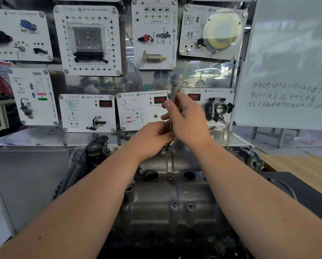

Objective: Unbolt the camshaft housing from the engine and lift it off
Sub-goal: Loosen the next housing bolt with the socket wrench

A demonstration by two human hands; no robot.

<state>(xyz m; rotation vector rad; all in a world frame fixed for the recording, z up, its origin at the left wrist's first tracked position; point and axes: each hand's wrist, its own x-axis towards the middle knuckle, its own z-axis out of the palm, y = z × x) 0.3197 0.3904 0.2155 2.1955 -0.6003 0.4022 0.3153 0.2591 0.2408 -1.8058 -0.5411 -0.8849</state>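
The grey cast camshaft housing (167, 191) sits on top of the engine in the lower middle, with two round plug wells and several bolts showing. A long steel socket wrench (173, 86) stands upright over a bolt at the housing's far edge. My right hand (186, 118) grips its shaft in the middle. My left hand (152, 137) holds the lower end of the shaft just above the bolt, and its fingertips are hidden behind the tool.
A display wall of white training panels (87, 40) with sensors and parts stands right behind the engine. A whiteboard (290, 71) with handwriting is at the right. A metal shelf (44, 137) runs behind the engine, and a wooden floor area (302, 165) lies to the right.
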